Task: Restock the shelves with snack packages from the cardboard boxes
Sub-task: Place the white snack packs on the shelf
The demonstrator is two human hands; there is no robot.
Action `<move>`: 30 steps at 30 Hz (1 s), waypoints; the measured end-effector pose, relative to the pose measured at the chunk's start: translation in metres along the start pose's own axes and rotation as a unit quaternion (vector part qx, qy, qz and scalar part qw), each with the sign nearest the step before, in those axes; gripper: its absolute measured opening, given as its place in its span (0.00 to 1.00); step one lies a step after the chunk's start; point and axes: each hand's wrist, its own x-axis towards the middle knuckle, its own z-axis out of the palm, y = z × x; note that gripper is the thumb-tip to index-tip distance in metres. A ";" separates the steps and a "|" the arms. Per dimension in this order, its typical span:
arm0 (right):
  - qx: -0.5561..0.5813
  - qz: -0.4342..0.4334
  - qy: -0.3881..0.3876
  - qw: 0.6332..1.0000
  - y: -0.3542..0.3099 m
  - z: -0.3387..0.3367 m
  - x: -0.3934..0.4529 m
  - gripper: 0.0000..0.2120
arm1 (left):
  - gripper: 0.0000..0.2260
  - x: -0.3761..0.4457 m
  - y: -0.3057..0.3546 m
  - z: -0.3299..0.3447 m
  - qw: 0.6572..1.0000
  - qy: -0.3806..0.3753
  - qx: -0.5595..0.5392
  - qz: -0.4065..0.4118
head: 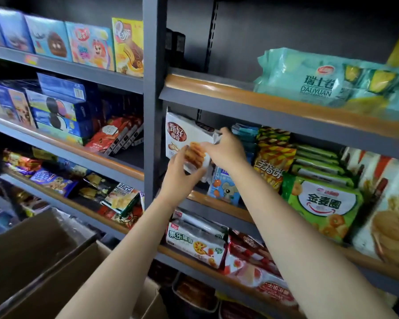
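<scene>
Both hands grip one white cookie package (184, 139) at the left end of the middle shelf (217, 204), beside the grey upright post (153, 111). Left hand (182, 178) holds its lower edge; right hand (226, 150) pinches its right side. Green biscuit packs (323, 203) stand at 3 o'clock. Open cardboard boxes (44, 261) sit at 7 o'clock.

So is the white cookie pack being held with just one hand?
No, both the left hand and the right hand grip the white cookie pack at the shelf.
</scene>
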 end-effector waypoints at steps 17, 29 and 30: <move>-0.477 -0.033 -0.028 0.878 -0.016 0.040 0.076 0.09 | 0.57 0.093 -0.038 0.014 0.992 0.010 -0.018 -0.125; -0.471 -0.061 0.006 0.880 -0.002 0.039 0.077 0.19 | 0.55 0.116 -0.045 0.030 0.976 0.005 -0.118 -0.185; -0.465 -0.061 0.000 0.883 -0.001 0.038 0.078 0.19 | 0.53 0.118 -0.047 0.030 0.964 0.001 -0.170 -0.205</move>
